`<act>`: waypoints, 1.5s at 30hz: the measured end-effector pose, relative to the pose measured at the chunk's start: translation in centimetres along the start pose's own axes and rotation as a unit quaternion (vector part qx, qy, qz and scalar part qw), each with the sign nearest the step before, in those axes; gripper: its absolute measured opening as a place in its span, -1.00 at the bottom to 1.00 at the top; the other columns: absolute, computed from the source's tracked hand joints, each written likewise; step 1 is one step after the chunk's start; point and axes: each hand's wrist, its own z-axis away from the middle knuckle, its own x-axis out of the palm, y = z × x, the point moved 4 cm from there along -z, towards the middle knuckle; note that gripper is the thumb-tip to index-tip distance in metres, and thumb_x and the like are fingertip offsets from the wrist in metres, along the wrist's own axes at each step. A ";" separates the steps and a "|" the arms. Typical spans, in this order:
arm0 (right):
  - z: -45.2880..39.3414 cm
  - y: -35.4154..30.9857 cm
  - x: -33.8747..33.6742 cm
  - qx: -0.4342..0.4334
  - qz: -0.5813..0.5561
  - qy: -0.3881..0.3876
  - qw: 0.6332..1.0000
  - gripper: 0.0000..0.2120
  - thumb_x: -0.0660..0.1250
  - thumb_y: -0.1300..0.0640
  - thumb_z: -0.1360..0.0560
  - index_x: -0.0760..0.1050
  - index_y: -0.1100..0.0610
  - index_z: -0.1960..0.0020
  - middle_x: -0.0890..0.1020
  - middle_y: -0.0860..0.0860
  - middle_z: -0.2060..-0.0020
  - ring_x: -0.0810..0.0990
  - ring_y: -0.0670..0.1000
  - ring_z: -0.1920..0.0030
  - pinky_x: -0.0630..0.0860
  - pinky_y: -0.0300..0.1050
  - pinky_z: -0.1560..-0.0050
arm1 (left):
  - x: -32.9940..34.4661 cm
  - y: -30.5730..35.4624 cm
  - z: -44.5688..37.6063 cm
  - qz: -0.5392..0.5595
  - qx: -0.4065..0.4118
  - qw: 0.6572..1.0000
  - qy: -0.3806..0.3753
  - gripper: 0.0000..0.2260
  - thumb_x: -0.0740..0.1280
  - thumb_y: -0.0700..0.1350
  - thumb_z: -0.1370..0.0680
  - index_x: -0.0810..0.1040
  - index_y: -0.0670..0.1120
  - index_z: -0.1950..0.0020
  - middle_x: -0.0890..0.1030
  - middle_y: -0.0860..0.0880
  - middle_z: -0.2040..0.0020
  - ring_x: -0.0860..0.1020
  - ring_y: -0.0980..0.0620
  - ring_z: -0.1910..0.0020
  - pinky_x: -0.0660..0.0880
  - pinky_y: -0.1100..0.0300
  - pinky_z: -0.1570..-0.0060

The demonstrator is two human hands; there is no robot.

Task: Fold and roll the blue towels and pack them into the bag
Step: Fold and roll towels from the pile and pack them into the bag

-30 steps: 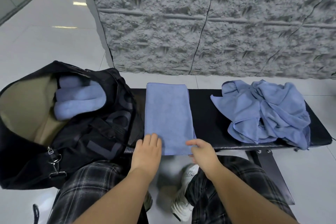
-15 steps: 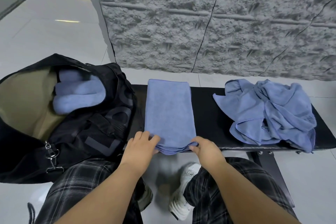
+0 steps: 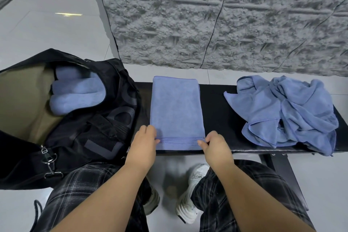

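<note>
Since the earlier frames, the left hand (image 3: 144,142) and right hand (image 3: 214,144) had turned the folded towel's (image 3: 177,111) near hem over, each pinching a corner. Rolling had evidently begun. The bag (image 3: 79,133) lay at 9 o'clock.

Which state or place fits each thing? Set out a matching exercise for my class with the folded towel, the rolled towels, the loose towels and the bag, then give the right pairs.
Things:
1. folded towel
2. rolled towels
3. loose towels
4. bag

States or places:
A. crumpled heap at the bench's right end
B. open, at the bench's left end
C. flat mid-bench, near edge pinched by left hand and right hand
D. inside the bag

Pairs: 1-C, 2-D, 3-A, 4-B
</note>
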 end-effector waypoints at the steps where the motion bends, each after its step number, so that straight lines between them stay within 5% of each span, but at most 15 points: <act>1: 0.1 -0.4 -0.4 -0.015 0.005 0.021 1.000 -0.82 0.23 0.08 -0.58 0.24 0.13 0.05 0.35 0.02 0.09 0.40 0.04 0.23 0.30 -0.15 0.29 | -0.1 0.4 0.0 -0.015 0.031 0.999 0.009 -0.80 0.27 -0.31 -0.52 0.28 -0.09 0.16 0.32 -0.02 0.14 0.33 -0.01 0.18 0.33 0.13 0.27; 4: 0.6 -2.3 -0.5 -0.127 0.092 0.029 0.987 -0.89 0.17 0.33 -0.53 0.31 0.15 0.03 0.33 0.03 0.05 0.39 0.07 0.15 0.29 -0.17 0.33 | 0.2 1.9 0.2 -0.072 0.130 0.988 -0.029 -0.57 0.38 -0.53 -0.08 0.37 -0.09 0.27 0.33 -0.01 0.26 0.37 -0.02 0.29 0.25 0.20 0.48; 6: 0.9 -2.8 0.5 -0.171 0.147 -0.006 0.974 -0.70 0.17 0.47 -0.39 0.43 0.18 -0.02 0.37 0.04 0.04 0.37 0.06 0.07 0.37 -0.12 0.24 | 0.6 2.3 0.5 -0.139 0.160 0.976 -0.041 -0.54 0.45 -0.46 0.08 0.44 -0.10 0.32 0.42 -0.02 0.33 0.43 -0.03 0.36 0.33 0.19 0.54; 10: 1.3 -3.2 1.2 -0.207 0.176 0.016 0.962 -0.75 0.28 0.47 -0.36 0.57 0.23 0.06 0.50 0.08 0.12 0.48 0.11 0.08 0.47 -0.15 0.27 | 1.0 2.8 1.2 -0.139 0.183 0.973 -0.027 -0.73 0.47 -0.21 -0.12 0.49 -0.10 0.25 0.49 -0.02 0.28 0.45 -0.02 0.26 0.51 0.19 0.37; 14: 2.2 -3.5 1.2 -0.199 0.169 0.026 0.965 -0.82 0.40 0.25 -0.35 0.57 0.22 0.04 0.58 0.08 0.14 0.56 0.12 0.03 0.51 -0.11 0.12 | 1.2 2.0 1.0 -0.158 0.165 0.973 -0.036 -0.59 0.60 -0.16 -0.07 0.51 -0.09 0.18 0.51 -0.02 0.25 0.51 -0.02 0.27 0.52 0.19 0.34; 16: 2.3 -3.4 1.3 -0.197 0.198 0.023 0.960 -0.58 0.61 0.15 -0.05 0.57 0.13 0.14 0.58 0.00 0.30 0.58 0.03 0.22 0.52 -0.19 0.24 | 1.4 2.0 0.9 -0.186 0.146 0.971 -0.035 -0.53 0.57 -0.31 0.02 0.54 -0.12 0.18 0.51 -0.04 0.27 0.51 -0.04 0.30 0.52 0.17 0.38; 19: 2.0 -3.4 0.8 -0.205 0.191 0.083 0.956 -0.38 0.60 0.27 0.26 0.54 0.07 0.22 0.46 -0.08 0.51 0.49 -0.02 0.43 0.54 -0.20 0.33 | 1.4 2.3 0.6 -0.214 0.125 0.968 -0.026 -0.54 0.53 -0.37 0.06 0.58 -0.15 0.20 0.51 -0.08 0.32 0.52 -0.07 0.34 0.50 0.13 0.41; 22: 1.5 -3.5 0.6 -0.186 0.186 0.054 0.963 -0.51 0.62 0.29 0.09 0.56 0.06 0.23 0.48 -0.08 0.48 0.49 0.00 0.38 0.59 -0.06 0.10 | 1.2 2.3 0.3 -0.235 0.109 0.965 -0.040 -0.57 0.55 -0.30 -0.03 0.58 -0.15 0.14 0.53 -0.08 0.26 0.53 -0.08 0.28 0.48 0.10 0.32; 25: 0.6 -3.0 0.2 -0.153 0.148 0.004 0.977 -0.74 0.32 0.27 -0.48 0.52 0.03 -0.13 0.57 -0.07 0.12 0.45 0.03 0.04 0.24 -0.01 -0.36 | 0.8 2.1 0.2 -0.204 0.068 0.973 -0.087 -0.69 0.25 -0.20 -0.49 0.42 -0.09 -0.23 0.48 -0.04 -0.11 0.42 -0.06 -0.12 0.34 0.09 -0.09; 28: 0.1 -2.3 0.5 -0.130 0.140 -0.038 0.981 -0.75 0.09 0.21 -0.62 0.45 0.01 -0.19 0.49 -0.03 0.01 0.36 0.02 -0.03 0.20 -0.08 -0.14 | 0.8 1.8 -0.2 -0.137 0.024 0.981 -0.137 -0.71 0.09 -0.19 -0.56 0.40 -0.04 -0.25 0.44 0.01 -0.17 0.31 -0.04 -0.18 0.24 0.10 -0.15; 32: 0.3 -2.5 1.0 -0.113 0.123 -0.019 0.986 -0.70 0.08 0.26 -0.59 0.42 0.03 -0.23 0.30 -0.03 -0.01 0.29 0.00 -0.04 0.12 -0.16 -0.01 | 0.5 0.8 -1.1 -0.108 -0.006 0.977 -0.182 -0.78 0.10 -0.22 -0.58 0.48 0.04 0.03 0.48 0.04 -0.04 0.30 -0.03 -0.14 0.18 0.12 -0.01; 35: 0.2 -2.4 0.8 -0.101 0.096 0.032 0.990 -0.74 0.13 0.24 -0.59 0.41 0.02 -0.22 0.37 -0.02 -0.09 0.29 0.01 -0.09 0.12 -0.16 0.00 | 0.2 0.6 -1.5 -0.050 -0.018 0.990 -0.134 -0.87 0.12 -0.15 -0.62 0.40 0.01 -0.09 0.46 0.09 0.02 0.34 0.00 -0.06 0.15 0.14 0.04; 38: 0.0 -2.9 0.1 -0.152 0.078 0.099 0.980 -0.78 0.31 0.36 -0.45 0.52 0.12 -0.02 0.47 0.04 0.07 0.37 0.07 0.05 0.22 -0.11 0.11 | -0.5 1.0 -1.3 -0.040 0.006 0.997 -0.062 -0.94 0.17 -0.14 -0.60 0.37 -0.03 -0.06 0.44 0.05 0.02 0.41 -0.02 0.08 0.20 0.14 0.11; 41: 0.2 -3.7 0.6 -0.183 0.116 0.045 0.975 -0.64 0.23 0.51 -0.36 0.55 0.21 -0.05 0.52 0.09 0.04 0.43 0.10 0.02 0.35 -0.10 0.20 | -0.7 1.4 -0.9 -0.085 0.039 0.996 -0.013 -0.90 0.18 -0.20 -0.57 0.43 -0.01 -0.01 0.41 0.04 0.01 0.33 0.00 0.12 0.21 0.16 0.16; 45: 0.6 -3.9 1.0 -0.157 0.122 0.023 0.980 -0.76 0.17 0.21 -0.52 0.49 0.19 -0.14 0.49 0.05 -0.10 0.40 0.05 -0.12 0.33 -0.22 0.03 | -0.8 2.3 -1.1 -0.107 0.070 0.991 0.034 -0.80 0.41 -0.35 -0.34 0.52 -0.09 0.19 0.48 -0.03 0.19 0.41 -0.09 0.20 0.21 0.12 0.28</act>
